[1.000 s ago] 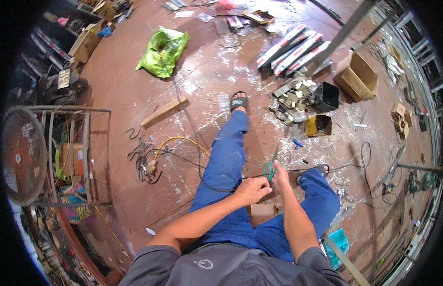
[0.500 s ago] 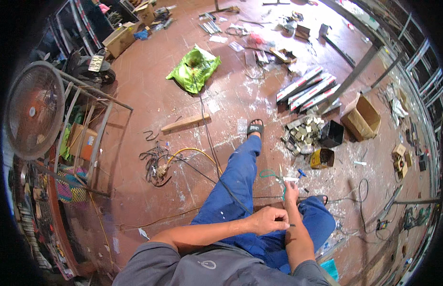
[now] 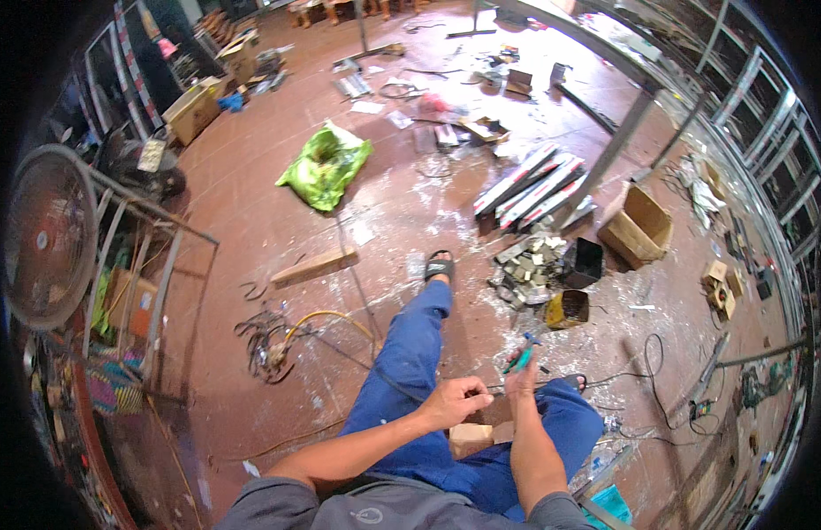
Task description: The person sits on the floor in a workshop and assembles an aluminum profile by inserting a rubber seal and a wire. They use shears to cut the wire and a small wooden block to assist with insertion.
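Observation:
My left hand [image 3: 456, 404] is closed in a pinch in front of my lap; whatever its fingertips hold is too small to make out. Just to the right, my right hand [image 3: 520, 382] grips a green-handled hand tool [image 3: 520, 359], whose exact kind is hard to tell. Beyond that tool a small blue T-shaped piece [image 3: 532, 338] lies on the floor. Below my hands, between my legs, sits a tan block [image 3: 471, 439], partly covered by my trousers.
Ahead to the right are a pile of small metal pieces [image 3: 527, 272], a yellow container [image 3: 567, 309], a black bin [image 3: 583, 263] and a cardboard box [image 3: 636, 225]. A green sack [image 3: 326, 168], wooden bar [image 3: 315, 266] and tangled cables [image 3: 267, 349] lie left. A fan [image 3: 50, 238] stands far left.
My view has shifted, so the floor items appear lower and further left. My hands have come closer together. The tool in my right hand has turned, and the tan block has come into view.

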Action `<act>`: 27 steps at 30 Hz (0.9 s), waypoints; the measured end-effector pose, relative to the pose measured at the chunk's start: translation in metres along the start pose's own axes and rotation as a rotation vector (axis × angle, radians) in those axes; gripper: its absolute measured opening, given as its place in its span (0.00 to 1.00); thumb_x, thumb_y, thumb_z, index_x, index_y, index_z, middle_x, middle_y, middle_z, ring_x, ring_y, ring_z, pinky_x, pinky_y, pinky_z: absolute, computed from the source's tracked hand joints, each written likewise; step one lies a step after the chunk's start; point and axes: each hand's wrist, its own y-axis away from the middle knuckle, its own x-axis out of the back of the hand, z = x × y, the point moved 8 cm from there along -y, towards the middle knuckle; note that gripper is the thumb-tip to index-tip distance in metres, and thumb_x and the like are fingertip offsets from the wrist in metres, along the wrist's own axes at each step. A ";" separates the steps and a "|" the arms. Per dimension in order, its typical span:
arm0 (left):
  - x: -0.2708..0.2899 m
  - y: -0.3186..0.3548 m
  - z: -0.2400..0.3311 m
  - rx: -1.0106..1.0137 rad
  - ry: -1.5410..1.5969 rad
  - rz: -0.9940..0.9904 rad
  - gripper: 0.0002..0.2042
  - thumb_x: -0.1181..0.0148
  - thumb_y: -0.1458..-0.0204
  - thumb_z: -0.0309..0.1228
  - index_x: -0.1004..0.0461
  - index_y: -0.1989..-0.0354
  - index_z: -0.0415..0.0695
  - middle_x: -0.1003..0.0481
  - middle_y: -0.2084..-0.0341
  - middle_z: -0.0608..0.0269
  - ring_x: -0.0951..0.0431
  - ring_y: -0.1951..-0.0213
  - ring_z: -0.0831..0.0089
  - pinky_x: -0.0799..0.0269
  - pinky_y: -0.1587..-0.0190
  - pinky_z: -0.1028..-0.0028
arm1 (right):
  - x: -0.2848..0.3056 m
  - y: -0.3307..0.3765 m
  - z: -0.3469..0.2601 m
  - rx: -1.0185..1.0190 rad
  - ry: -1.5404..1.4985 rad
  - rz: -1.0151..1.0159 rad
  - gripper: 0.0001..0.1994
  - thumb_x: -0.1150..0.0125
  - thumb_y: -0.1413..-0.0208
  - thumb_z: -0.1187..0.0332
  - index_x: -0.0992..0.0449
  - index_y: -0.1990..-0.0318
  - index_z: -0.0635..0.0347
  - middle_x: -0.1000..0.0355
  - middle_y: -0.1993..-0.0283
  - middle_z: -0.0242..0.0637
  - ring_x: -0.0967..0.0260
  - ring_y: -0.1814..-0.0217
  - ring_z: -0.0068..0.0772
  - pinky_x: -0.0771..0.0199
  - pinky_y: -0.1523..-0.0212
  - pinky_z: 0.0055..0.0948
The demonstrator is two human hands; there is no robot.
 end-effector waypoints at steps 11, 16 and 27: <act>-0.007 -0.001 -0.020 0.019 -0.097 -0.072 0.14 0.35 0.36 0.40 0.20 0.61 0.40 0.21 0.72 0.68 0.24 0.68 0.79 0.27 0.63 0.71 | 0.098 -0.035 0.036 -0.101 1.251 0.280 0.13 0.37 0.44 0.64 0.23 0.59 0.67 0.21 0.66 0.43 0.22 0.69 0.40 0.23 0.72 0.39; -0.002 0.013 -0.010 -0.013 -0.178 -0.092 0.15 0.35 0.37 0.41 0.21 0.61 0.40 0.20 0.71 0.63 0.23 0.68 0.73 0.27 0.61 0.69 | 0.047 0.010 0.041 -0.316 0.846 0.271 0.12 0.38 0.37 0.63 0.31 0.57 0.60 0.24 0.69 0.39 0.20 0.73 0.38 0.22 0.79 0.37; -0.015 0.068 0.171 -0.592 0.093 -0.050 0.10 0.36 0.36 0.33 0.23 0.59 0.38 0.22 0.66 0.62 0.24 0.62 0.75 0.28 0.56 0.72 | -0.203 0.194 -0.037 -0.437 0.443 -0.475 0.14 0.34 0.38 0.67 0.28 0.48 0.57 0.20 0.60 0.45 0.20 0.62 0.38 0.20 0.62 0.34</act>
